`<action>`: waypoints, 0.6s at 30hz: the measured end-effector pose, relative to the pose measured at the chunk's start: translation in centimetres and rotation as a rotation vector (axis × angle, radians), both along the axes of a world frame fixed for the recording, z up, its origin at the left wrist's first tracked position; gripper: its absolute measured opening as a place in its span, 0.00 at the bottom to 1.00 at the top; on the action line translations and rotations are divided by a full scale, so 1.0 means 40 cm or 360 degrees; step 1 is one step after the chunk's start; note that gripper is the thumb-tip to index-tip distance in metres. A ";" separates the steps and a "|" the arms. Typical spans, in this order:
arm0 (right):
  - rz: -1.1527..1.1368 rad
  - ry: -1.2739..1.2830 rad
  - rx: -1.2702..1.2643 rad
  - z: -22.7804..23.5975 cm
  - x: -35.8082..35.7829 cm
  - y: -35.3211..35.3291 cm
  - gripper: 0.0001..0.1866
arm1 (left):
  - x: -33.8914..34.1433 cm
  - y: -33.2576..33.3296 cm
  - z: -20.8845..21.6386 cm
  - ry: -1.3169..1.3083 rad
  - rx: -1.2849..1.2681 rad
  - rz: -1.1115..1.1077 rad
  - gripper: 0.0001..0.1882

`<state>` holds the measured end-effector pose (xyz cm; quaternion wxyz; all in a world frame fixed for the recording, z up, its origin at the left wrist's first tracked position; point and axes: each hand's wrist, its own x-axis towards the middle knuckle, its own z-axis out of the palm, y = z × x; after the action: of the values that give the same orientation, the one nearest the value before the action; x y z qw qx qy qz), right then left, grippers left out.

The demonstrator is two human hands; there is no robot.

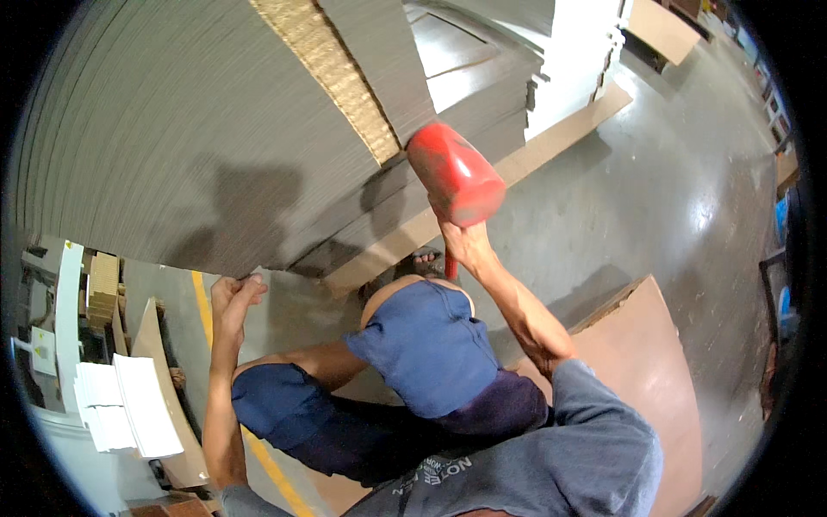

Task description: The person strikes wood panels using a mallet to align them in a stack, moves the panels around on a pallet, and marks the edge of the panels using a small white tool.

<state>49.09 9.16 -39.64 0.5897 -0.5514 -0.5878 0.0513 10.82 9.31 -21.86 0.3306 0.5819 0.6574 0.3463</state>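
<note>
My right hand (467,243) is wrapped round the handle of a red mallet (455,171). The mallet's large, scuffed head is raised in front of a tall stack of thin grey cardboard sheets (172,121), close to its lower right part. Part of the handle shows below my fist. My left hand (234,302) is closed with curled fingers by the stack's lower left corner; whether anything small is pinched in it is hidden. A yellowish strip with a rough texture (332,73) runs down between the grey layers.
Brown board (379,254) lies under the stack. Large brown cardboard (637,362) is on the floor to my right. White stacked sheets (129,405) and a leaning cardboard piece (164,379) stand at left, beyond a yellow floor line (276,474). My bent knees are close to the stack.
</note>
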 end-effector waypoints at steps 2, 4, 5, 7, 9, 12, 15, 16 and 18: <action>0.0072 0.0200 -0.0088 0.001 -0.009 -0.007 0.14 | -0.034 -0.012 -0.001 0.0025 -0.0037 -0.0006 0.16; 0.0125 0.0190 -0.0229 -0.024 -0.002 -0.031 0.13 | -0.015 -0.019 -0.001 0.0007 0.0003 0.0007 0.14; 0.0082 0.0048 -0.0122 -0.021 0.001 -0.022 0.12 | -0.006 -0.022 0.008 0.0005 0.0019 0.0018 0.14; -0.0045 -0.0226 0.0095 -0.020 0.013 -0.003 0.09 | -0.008 -0.022 0.006 0.0003 0.0003 -0.0015 0.13; -0.0062 -0.0309 0.0084 -0.017 0.026 0.029 0.10 | 0.000 -0.013 0.009 -0.0015 0.0011 -0.0056 0.13; 0.0088 0.0252 -0.0247 -0.011 0.027 0.022 0.14 | -0.032 -0.009 -0.001 0.0142 -0.0047 -0.0046 0.16; 0.0290 0.0425 -0.0160 -0.015 0.020 -0.015 0.13 | -0.064 -0.012 -0.021 0.0143 -0.0061 -0.0079 0.17; 0.0388 0.0435 -0.0075 -0.007 0.016 -0.020 0.13 | -0.070 -0.011 -0.024 0.0116 -0.0046 -0.0090 0.16; 0.0194 0.0036 0.0102 -0.001 0.024 -0.006 0.12 | -0.061 -0.004 -0.018 0.0108 -0.0056 -0.0127 0.16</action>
<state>50.05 8.91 -39.70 0.6094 -0.4948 -0.6150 0.0746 8.37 9.17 -22.58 0.3317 0.6133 0.6505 0.3012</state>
